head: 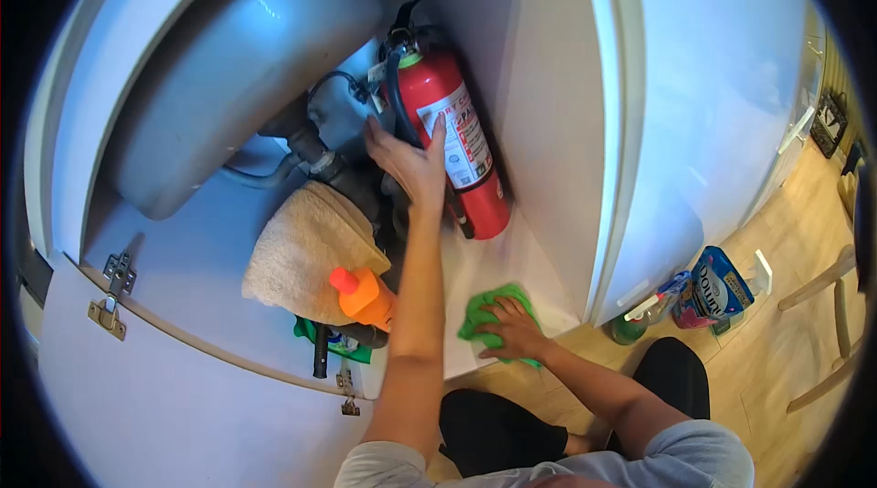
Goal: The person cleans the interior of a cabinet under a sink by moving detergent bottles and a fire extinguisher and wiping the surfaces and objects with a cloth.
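Note:
A red fire extinguisher with a black hose and a printed label leans by the right wall inside a sink cabinet. My left hand is against its body, thumb over the label and fingers on the hose side; its contact is partly hidden. Flat on the cabinet floor, my right hand presses a crumpled green cloth, its fingers spread over it. Left of my left forearm are a beige towel and an orange bottle with a red cap.
Above hangs the sink basin, with drain pipes below. An open cabinet door on hinges lies to the left. On the wooden floor at right stand a spray bottle, a Downy pouch and a wooden chair leg.

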A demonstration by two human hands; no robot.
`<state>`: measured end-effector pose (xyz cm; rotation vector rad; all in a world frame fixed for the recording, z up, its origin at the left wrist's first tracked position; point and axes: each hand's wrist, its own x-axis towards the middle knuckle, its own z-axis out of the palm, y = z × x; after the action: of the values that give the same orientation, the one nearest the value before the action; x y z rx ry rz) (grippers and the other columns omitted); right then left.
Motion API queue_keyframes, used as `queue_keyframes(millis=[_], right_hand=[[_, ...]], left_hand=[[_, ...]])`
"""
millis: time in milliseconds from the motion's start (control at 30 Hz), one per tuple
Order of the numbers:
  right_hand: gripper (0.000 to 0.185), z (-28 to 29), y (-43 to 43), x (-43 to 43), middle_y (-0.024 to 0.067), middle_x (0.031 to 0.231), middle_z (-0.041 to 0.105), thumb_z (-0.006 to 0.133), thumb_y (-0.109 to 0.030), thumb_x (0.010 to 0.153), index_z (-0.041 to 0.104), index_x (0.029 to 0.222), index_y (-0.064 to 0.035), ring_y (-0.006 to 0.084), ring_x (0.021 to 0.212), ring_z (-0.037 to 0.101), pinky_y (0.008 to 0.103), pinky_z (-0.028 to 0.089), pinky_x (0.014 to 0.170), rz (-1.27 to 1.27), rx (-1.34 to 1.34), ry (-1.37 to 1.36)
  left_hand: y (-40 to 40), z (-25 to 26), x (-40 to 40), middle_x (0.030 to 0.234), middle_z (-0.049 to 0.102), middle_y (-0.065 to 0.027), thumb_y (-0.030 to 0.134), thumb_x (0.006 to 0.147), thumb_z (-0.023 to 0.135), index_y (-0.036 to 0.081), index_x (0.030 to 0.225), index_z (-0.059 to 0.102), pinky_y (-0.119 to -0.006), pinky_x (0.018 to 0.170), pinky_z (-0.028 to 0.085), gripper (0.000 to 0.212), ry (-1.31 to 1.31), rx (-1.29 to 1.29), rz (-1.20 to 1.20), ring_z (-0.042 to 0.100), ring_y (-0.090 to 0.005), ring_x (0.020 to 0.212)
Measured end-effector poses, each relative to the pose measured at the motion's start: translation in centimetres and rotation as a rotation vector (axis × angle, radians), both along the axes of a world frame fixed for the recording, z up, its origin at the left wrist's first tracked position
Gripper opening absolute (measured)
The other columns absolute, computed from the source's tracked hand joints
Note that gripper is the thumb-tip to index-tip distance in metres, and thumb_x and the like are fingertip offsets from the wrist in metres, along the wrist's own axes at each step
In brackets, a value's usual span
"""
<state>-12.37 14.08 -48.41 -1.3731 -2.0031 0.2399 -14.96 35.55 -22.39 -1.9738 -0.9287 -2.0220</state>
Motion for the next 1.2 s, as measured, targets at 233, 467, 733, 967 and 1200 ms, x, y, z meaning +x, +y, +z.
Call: queue_keyframes(millis=[233,467,733,967,1200], right_hand=[[0.034,-1.8,-6.3,4.9,0.0073,0.121,0.052,0.077,-0.032,0.065,0.068,0.096,-0.0218,0.0334,0.119,0.043,0.0483,0.032,0.101,-0.268,0.107,-0.107],[0.037,-1.3,-6.1,4.6,0.0064,0.12,0.052,0.077,-0.031,0.062,0.066,0.096,-0.0216,0.032,0.118,0.043,0.0476,0.034,0.098,-0.315,0.116,-0.096],[0.038,-1.6,-6.0,4.5,0.0062,0.118,0.052,0.078,-0.029,0.061,0.065,0.095,-0.0212,0.0316,0.118,0.043,0.0478,0.035,0.099,-0.317,0.127,-0.056],[0.037,-1.3,-6.2,4.6,0.0076,0.119,0.052,0.076,-0.026,0.063,0.064,0.098,-0.0191,0.0323,0.118,0.043,0.0484,0.033,0.1,-0.312,0.134,-0.104],[0.035,-1.3,-6.1,4.4,0.0091,0.12,0.051,0.072,-0.02,0.066,0.064,0.099,-0.0175,0.0327,0.118,0.044,0.0492,0.031,0.101,-0.329,0.107,-0.109]], left_hand=[[2.6,8.9,5.6,0.121,0.051,-0.0161,0.043,0.075,0.068,0.004,0.124,0.053,-0.047,0.103,0.026,0.064,0.854,0.134,0.268,0.038,-0.0306,0.122],[2.6,6.9,9.4,0.142,0.041,-0.0078,0.074,0.065,0.056,0.016,0.135,0.047,-0.062,0.109,0.004,0.092,1.666,0.285,0.763,0.026,-0.0313,0.134],[2.1,7.5,6.4,0.134,0.048,-0.009,0.076,0.069,0.049,0.015,0.126,0.057,-0.07,0.104,0.007,0.084,1.701,0.467,0.581,0.029,-0.0356,0.132],[2.0,7.4,1.9,0.122,0.054,-0.0092,0.068,0.077,0.048,0.016,0.112,0.065,-0.068,0.102,0.015,0.064,1.451,0.635,0.153,0.031,-0.0344,0.13],[-0.5,5.8,-1.6,0.122,0.054,-0.0079,0.048,0.078,0.062,0.014,0.098,0.069,-0.066,0.104,0.017,0.04,1.235,0.597,-0.101,0.037,-0.0314,0.128]])
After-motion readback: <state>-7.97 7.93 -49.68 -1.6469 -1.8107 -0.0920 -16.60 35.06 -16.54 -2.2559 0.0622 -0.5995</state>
